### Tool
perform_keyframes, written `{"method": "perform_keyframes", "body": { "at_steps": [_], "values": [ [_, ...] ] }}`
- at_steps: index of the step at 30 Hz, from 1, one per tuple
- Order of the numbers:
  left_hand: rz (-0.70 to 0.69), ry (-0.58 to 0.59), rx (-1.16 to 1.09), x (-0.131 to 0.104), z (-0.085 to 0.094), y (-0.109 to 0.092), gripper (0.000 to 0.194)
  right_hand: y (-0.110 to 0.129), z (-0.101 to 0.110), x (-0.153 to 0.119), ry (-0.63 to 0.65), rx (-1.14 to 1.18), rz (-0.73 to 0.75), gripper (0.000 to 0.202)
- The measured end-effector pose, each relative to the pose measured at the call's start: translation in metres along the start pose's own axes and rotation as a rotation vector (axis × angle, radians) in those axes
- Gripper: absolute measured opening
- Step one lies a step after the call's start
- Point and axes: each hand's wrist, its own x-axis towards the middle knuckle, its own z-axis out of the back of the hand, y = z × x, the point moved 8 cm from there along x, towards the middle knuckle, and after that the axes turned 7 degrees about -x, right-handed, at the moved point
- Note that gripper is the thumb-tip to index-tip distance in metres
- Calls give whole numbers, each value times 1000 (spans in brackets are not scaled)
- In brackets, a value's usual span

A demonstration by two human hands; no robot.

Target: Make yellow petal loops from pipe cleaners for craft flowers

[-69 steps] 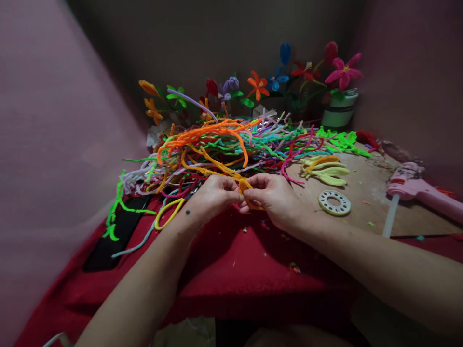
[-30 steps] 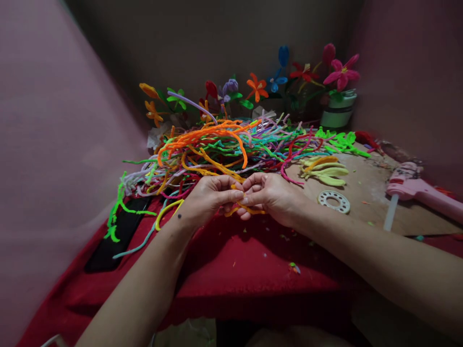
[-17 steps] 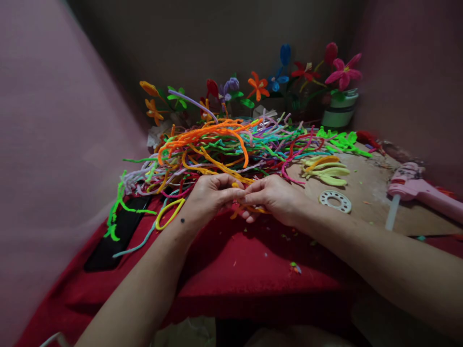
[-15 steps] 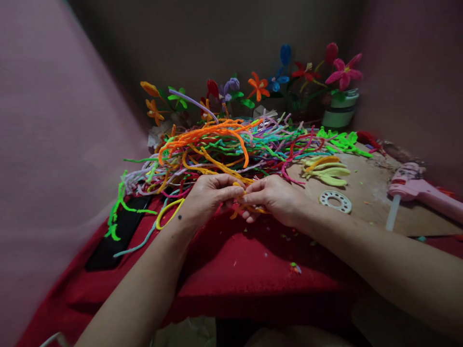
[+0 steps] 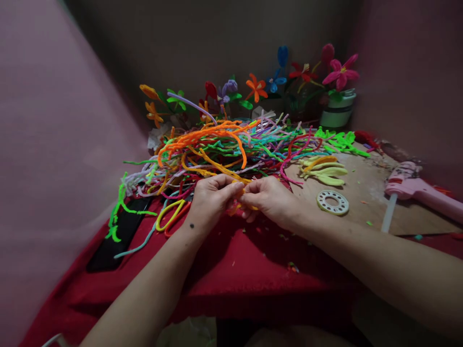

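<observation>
Both my hands meet above the red cloth, in front of the pile of pipe cleaners (image 5: 213, 140). Between their fingertips is an orange-yellow pipe cleaner (image 5: 236, 208), bent or looped; its exact shape is largely hidden by the fingers. My left hand (image 5: 215, 200) pinches it with thumb and forefinger. My right hand (image 5: 265, 197) is closed on the same piece from the other side, fingers curled under. Just left of my left wrist lie scissors (image 5: 167, 217) with yellow and red-orange handles, partly covered by that hand.
A black phone (image 5: 108, 248) lies at left under green pipe cleaners. To the right, a board (image 5: 369, 193) bears yellow petal-shaped pieces (image 5: 327, 172), a white ring-shaped disc (image 5: 333, 202) and a pink glue gun (image 5: 408, 185). Pipe-cleaner flowers (image 5: 256, 87) stand along the back.
My left hand has shifted slightly right and turned, uncovering more of the scissors. The orange-yellow piece has moved between my fingers. The whole view has shifted a little.
</observation>
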Motion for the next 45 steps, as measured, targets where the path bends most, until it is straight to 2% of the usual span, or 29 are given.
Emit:
{"method": "perform_keyframes", "body": {
  "at_steps": [3, 6, 12, 14, 18, 20, 22, 24, 29, 31, 34, 38, 40, 42, 45],
  "values": [
    [40, -2, -17, -1, -1, 1, 17, 2, -1, 0, -14, -72, 55, 21],
    [23, -24, -14, 0, 1, -2, 18, 4, 1, 0, -44, -146, 90, 22],
    [44, 92, 1, 2, -3, 0, 17, 7, 2, -2, -34, -50, 82, 22],
    [-19, 40, 60, 2, 0, 0, 17, 7, 2, -2, -41, -34, 85, 19],
    [-239, -141, 242, -4, 6, -11, 12, 2, 1, 0, -50, -29, 93, 18],
    [-198, -120, 175, -4, 5, -8, 14, -1, -2, 1, -26, -8, 99, 18],
    [-87, -35, 44, -1, 2, -2, 15, -4, -4, 3, 4, 25, 76, 18],
    [-38, 7, 0, 0, 1, -1, 14, -8, -6, 4, 25, 52, 36, 18],
    [-195, -127, 194, -3, 4, -9, 10, -5, -5, 2, 42, 53, 28, 20],
    [-242, -142, 244, -3, 0, -13, 9, -5, -4, 0, 29, 71, 16, 18],
    [-204, -76, 197, 5, 0, -18, 11, -8, -2, 0, 21, 189, -19, 13],
    [12, 157, 42, 17, 1, -12, 25, -13, 0, 5, 12, 375, -41, 14],
    [93, 255, 62, 16, 1, -6, 25, -14, 3, 8, -7, 426, -24, 17],
    [72, 266, 182, 14, 2, -5, 20, -16, 6, 10, -24, 420, 5, 18],
    [-98, 226, 426, 9, 2, -14, 20, -18, 7, 10, -32, 372, 35, 19]
  ]
}}
